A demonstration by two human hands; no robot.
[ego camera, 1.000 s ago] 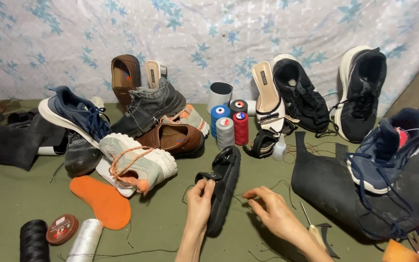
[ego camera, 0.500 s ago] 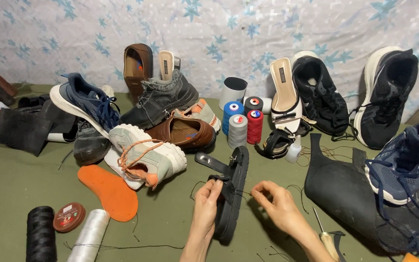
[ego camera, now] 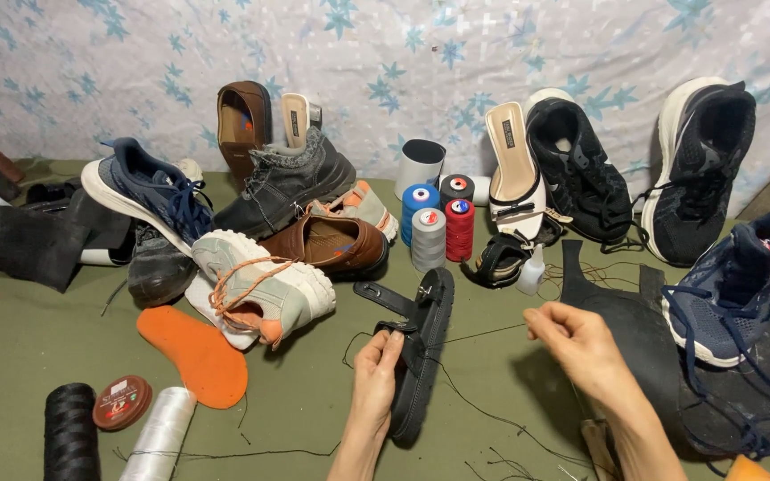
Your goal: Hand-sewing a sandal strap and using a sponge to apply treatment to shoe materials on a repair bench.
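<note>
— What is lying at the far left?

— A black thread spool [ego camera: 70, 434], a round tin [ego camera: 122, 403] and an orange insole [ego camera: 192, 354] are sitting on the green cloth [ego camera: 20, 356].

— And the sandal?

— The left hand [ego camera: 376, 374] is gripping the black sandal [ego camera: 421, 352] by its strap, fingers closed. It is lying lengthwise, its long axis running away from the person toward the thread cones [ego camera: 443, 223].

— The right hand [ego camera: 577, 343]?

— It is pinching a dark thread [ego camera: 479, 334], well apart to the sandal's right.

left hand [ego camera: 374, 374] gripping black sandal [ego camera: 421, 352], right hand [ego camera: 577, 338] pinching thread [ego camera: 483, 331]
</note>
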